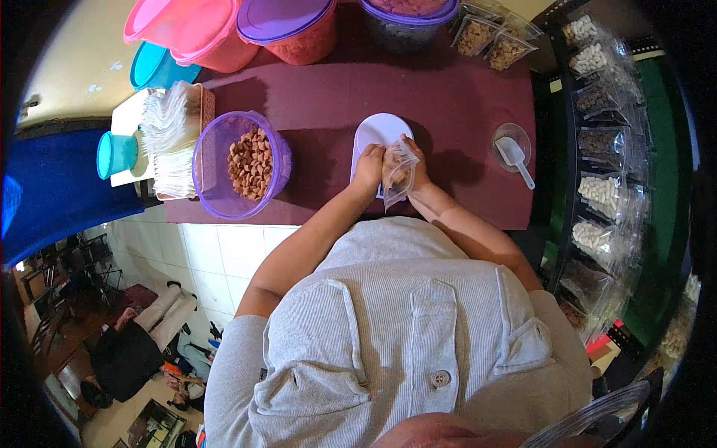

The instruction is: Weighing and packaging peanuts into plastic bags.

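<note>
— A clear curved strip (597,414) sits closest, lower right; then a grey shirt (396,336), bottom centre.
— And the 2 hands?
— The left hand (368,169) and right hand (420,166) both grasp 1 clear bag (399,178) at centre, overlapping a white scale (379,128). Its brown contents seem chunky, though the plastic blurs them.
— Beyond?
— Left of centre, a purple tub (281,160) holding brown pieces (251,164); along the top, 2 purple-lidded tubs (299,49).
</note>
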A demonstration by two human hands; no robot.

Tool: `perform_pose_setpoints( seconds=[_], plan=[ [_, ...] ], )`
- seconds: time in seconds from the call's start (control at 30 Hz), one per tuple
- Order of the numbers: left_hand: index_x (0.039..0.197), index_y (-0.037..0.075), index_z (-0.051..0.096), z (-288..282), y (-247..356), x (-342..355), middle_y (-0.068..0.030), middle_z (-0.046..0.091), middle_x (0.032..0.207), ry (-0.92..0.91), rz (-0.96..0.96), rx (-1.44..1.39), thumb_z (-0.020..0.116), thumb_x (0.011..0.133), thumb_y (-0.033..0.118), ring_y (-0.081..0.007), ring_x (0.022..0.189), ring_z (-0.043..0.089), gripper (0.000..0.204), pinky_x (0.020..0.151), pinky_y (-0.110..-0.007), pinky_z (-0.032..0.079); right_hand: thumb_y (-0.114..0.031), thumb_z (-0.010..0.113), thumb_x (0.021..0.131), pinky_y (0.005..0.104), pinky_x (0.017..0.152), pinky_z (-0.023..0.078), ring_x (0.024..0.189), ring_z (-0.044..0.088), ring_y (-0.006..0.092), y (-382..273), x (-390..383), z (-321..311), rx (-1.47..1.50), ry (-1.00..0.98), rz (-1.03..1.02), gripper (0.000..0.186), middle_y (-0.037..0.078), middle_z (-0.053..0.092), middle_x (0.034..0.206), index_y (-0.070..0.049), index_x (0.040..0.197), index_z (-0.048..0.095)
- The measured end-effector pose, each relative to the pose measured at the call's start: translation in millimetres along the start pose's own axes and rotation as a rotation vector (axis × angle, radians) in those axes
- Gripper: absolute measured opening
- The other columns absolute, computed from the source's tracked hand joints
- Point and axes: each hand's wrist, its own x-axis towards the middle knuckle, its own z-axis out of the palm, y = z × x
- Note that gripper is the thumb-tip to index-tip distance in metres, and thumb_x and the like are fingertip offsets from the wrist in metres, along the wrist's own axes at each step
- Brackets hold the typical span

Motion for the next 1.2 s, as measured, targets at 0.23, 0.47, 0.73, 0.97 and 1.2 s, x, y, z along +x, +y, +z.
perform_pose_setpoints(
  seconds=[0.23, 0.47, 0.73, 0.97, 1.2],
  plan=[
    [0.108, -0.002, 0.061, -6.9, 10.6, 3.3, -0.0155, 0.065, 0.102, -0.088, -0.214, -0.254, 0.045, 0.097, 0.02, -0.0249, 0.092, 0.062, 0.029, 0.085, -0.033, 0.047, -0.031, 0.051, 0.1, 0.0328, 0.07, 0.052, 0.075, 0.061, 0.0167, 0.4, -9.1, 21.3, -0.145, 0.205, -0.167, 0.027, 0.006, 0.062, 0.086, -0.006, 0.096, 0.06],
    [0.122, 0.005, 0.059, -13.0, -70.5, 6.3, -0.009, 0.065, 0.109, -0.334, -0.362, -0.601, 0.043, 0.1, 0.029, -0.0199, 0.094, 0.063, 0.037, 0.081, -0.03, 0.05, -0.029, 0.046, 0.103, 0.0329, 0.081, 0.048, 0.084, 0.058, 0.0148, -2.7, -22.1, 50.6, -0.3, 0.222, -0.026, 0.029, 0.005, 0.06, 0.092, -0.003, 0.104, 0.061],
    [0.127, -0.003, 0.054, -31.3, 69.5, -15.1, -0.0117, 0.063, 0.114, -0.326, -0.542, -0.514, 0.039, 0.103, 0.026, -0.0216, 0.107, 0.058, 0.04, 0.095, -0.032, 0.044, -0.033, 0.051, 0.1, 0.0262, 0.053, 0.048, 0.058, 0.055, 0.0109, -36.4, -44.4, 61.1, -0.314, 0.103, 0.023, 0.024, 0.0, 0.054, 0.069, -0.012, 0.09, 0.058],
    [0.119, 0.0, 0.058, -32.0, 57.4, -15.8, -0.0083, 0.062, 0.109, -0.309, -0.616, -0.677, 0.051, 0.1, 0.026, -0.0179, 0.099, 0.056, 0.033, 0.086, -0.03, 0.044, -0.035, 0.049, 0.1, 0.0291, 0.039, 0.046, 0.043, 0.054, 0.0149, -30.4, -38.6, 44.1, -0.01, -0.034, 0.141, 0.031, 0.002, 0.054, 0.06, -0.009, 0.087, 0.057],
    [0.106, 0.004, 0.059, -24.0, 52.2, -19.2, -0.004, 0.062, 0.093, -0.213, -0.515, -0.812, 0.053, 0.099, 0.027, -0.0155, 0.085, 0.057, 0.025, 0.074, -0.028, 0.046, -0.037, 0.048, 0.099, 0.0285, 0.04, 0.046, 0.041, 0.053, 0.0168, -31.2, -38.9, 45.7, 0.074, -0.103, 0.209, 0.038, 0.004, 0.054, 0.058, -0.007, 0.077, 0.056]
  ],
)
